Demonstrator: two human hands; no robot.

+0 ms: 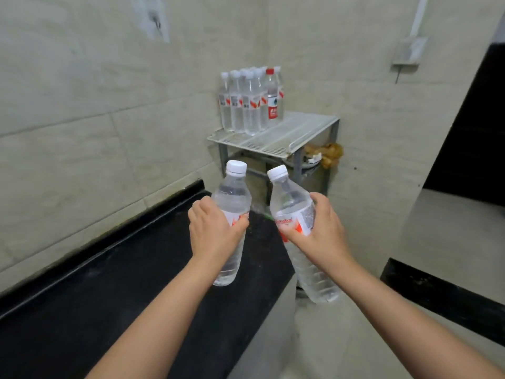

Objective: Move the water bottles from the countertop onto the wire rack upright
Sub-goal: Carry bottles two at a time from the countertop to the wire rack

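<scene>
Under my left hand [211, 231] fingers the bottle [231, 214] is clear, glossy plastic, its paper-like label smooth beneath my fingertips. The bottle in my right hand [322, 231] is the same ribbed clear plastic [292, 203], white matt cap beyond my knuckles. Ahead of both, the wire rack [276, 135] looks white-coated metal; below my wrists, the countertop [123, 283] is matt black.

I see the surface [109, 283] running along the wall on my left. The wire rack [273, 138] stands beyond its far end, in the corner. A cluster of bottles [250, 102] stands upright on the rack's back left part, its front and right side bare.
</scene>
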